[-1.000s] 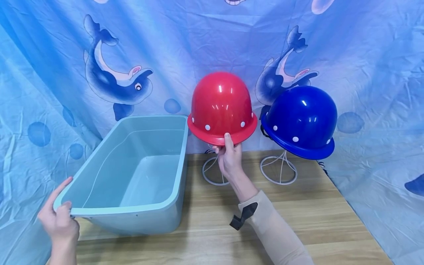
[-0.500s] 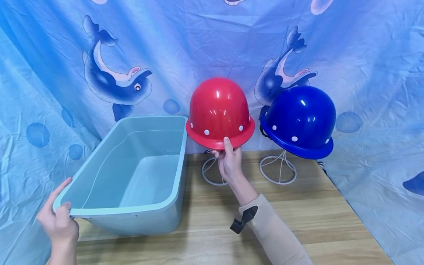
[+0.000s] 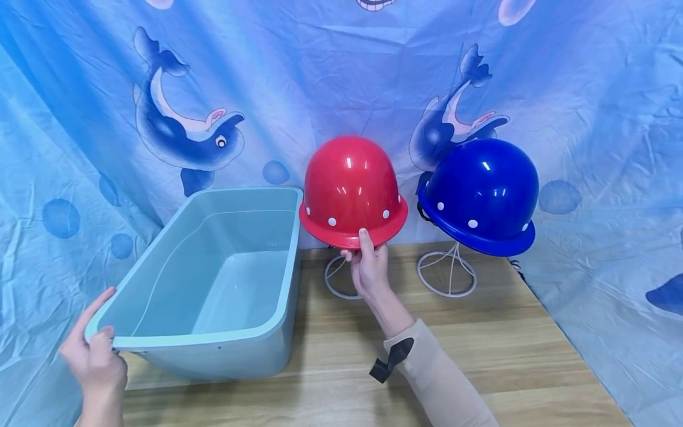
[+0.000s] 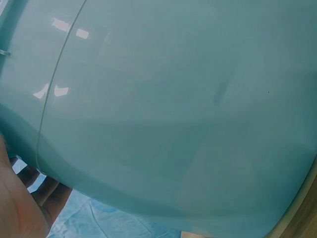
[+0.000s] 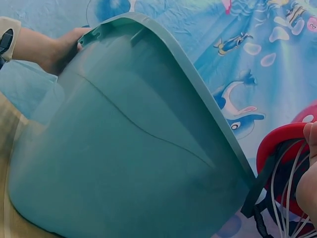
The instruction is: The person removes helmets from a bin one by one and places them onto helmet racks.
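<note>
My right hand (image 3: 369, 270) pinches the front brim of a red hard hat (image 3: 352, 184), thumb on top of the brim. The hat sits low over a white wire stand (image 3: 337, 284), whose ring base shows below it. In the right wrist view, the stand's wires (image 5: 290, 183) rise inside the hat, beside a dark chin strap (image 5: 257, 191). At the left, my left hand (image 3: 96, 359) grips the near-left corner of a light blue plastic tub (image 3: 200, 339), its index finger stretched along the rim. In the left wrist view, the tub's outer wall (image 4: 163, 119) hides part of that hand.
A blue hard hat (image 3: 482, 196) rests tilted on a second wire stand (image 3: 450, 290) to the right. All stand on a wooden table (image 3: 480, 344). Behind hangs a blue curtain (image 3: 341, 71) printed with dolphins. A black strap (image 3: 392, 360) is on my right wrist.
My right hand has lowered the red hard hat a little, down over its wire stand. The left hand, the tub and the blue hard hat have stayed in place.
</note>
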### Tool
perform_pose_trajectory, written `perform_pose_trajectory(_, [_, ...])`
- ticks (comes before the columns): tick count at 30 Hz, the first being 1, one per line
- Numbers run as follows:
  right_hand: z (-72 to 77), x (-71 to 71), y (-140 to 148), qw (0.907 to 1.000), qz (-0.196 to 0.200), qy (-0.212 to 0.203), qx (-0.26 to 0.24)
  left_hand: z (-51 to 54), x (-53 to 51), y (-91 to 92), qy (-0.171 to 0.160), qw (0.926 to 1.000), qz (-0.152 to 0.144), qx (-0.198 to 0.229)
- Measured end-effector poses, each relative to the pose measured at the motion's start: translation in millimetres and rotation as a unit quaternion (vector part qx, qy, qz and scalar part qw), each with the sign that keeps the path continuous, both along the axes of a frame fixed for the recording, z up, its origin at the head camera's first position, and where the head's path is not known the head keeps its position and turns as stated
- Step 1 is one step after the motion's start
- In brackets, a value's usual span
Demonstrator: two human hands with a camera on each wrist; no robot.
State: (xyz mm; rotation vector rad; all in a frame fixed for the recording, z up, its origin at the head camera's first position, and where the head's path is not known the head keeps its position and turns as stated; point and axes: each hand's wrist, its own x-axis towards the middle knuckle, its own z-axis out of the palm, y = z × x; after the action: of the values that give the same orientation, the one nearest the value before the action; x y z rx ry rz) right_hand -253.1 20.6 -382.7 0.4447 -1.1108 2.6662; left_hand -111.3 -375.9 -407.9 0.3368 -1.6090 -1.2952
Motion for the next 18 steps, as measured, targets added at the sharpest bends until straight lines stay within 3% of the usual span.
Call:
perform_pose_trajectory(9, [-7.3, 0.6, 4, 0.9998, -0.017, 0.009, -0.008, -2.6, -1.2, 0.3, 0.016, 0.9995, 0.005, -0.026])
perform_pose_trajectory(18, [-14.4, -0.8, 10, 0.9995, -0.026, 0.008, 0.019, -1.2, -1.4, 0.9, 0.019, 0.9998, -0.002, -0.004])
